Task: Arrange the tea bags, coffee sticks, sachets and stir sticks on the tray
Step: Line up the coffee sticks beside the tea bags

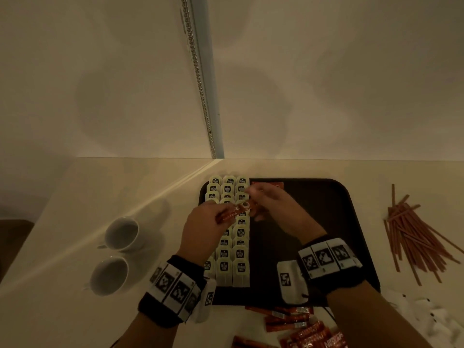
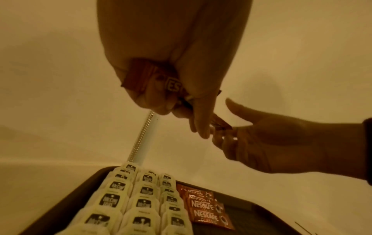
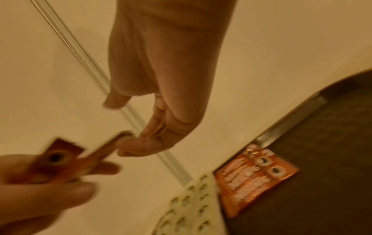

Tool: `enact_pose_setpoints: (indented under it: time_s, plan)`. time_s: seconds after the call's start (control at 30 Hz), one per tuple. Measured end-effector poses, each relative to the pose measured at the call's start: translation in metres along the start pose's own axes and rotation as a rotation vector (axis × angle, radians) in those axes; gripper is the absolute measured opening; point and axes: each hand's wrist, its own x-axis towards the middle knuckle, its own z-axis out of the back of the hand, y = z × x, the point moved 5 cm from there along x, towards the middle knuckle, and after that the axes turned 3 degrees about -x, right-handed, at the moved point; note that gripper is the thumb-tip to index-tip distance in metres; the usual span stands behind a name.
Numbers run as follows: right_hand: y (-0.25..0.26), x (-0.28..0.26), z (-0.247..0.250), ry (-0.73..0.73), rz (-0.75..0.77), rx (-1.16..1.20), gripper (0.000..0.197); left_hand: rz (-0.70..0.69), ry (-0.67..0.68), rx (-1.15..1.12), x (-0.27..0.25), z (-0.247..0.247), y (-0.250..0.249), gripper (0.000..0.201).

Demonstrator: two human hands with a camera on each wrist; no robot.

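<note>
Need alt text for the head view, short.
The left hand grips orange coffee sticks above a dark rectangular tray while the right hand pulls one out; rows of white tea bags fill the tray's left side.

Left hand [image 1: 203, 228] clenched, right hand [image 1: 277, 209] pinching

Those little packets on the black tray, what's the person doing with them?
A person is setting out drink supplies on a black tray. Three neat columns of tea bags already fill its left side, and a few Nescafe coffee sticks lie beside them. The left hand grips a small bunch of coffee sticks above the tray, and the right hand is taking one from it. More coffee sticks and the stir sticks wait on the counter.
</note>
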Motion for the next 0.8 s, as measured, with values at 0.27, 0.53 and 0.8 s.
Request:
enact_pose_setpoints:
  time_s: [0.27, 0.53, 0.8]
  plan:
    - [-0.005, -0.019, -0.008, -0.033, 0.055, 0.239, 0.022, 0.182, -0.168, -0.495, -0.007, 0.014, 0.010, 0.019]
    - [-0.003, -0.029, -0.027, -0.039, 0.105, 0.148, 0.012, 0.131, -0.284, -0.534, -0.013, 0.023, -0.009, 0.016]
    - [-0.007, -0.028, -0.041, 0.040, 0.084, 0.419, 0.020, 0.028, -0.200, -0.340, -0.017, 0.031, -0.023, 0.017]
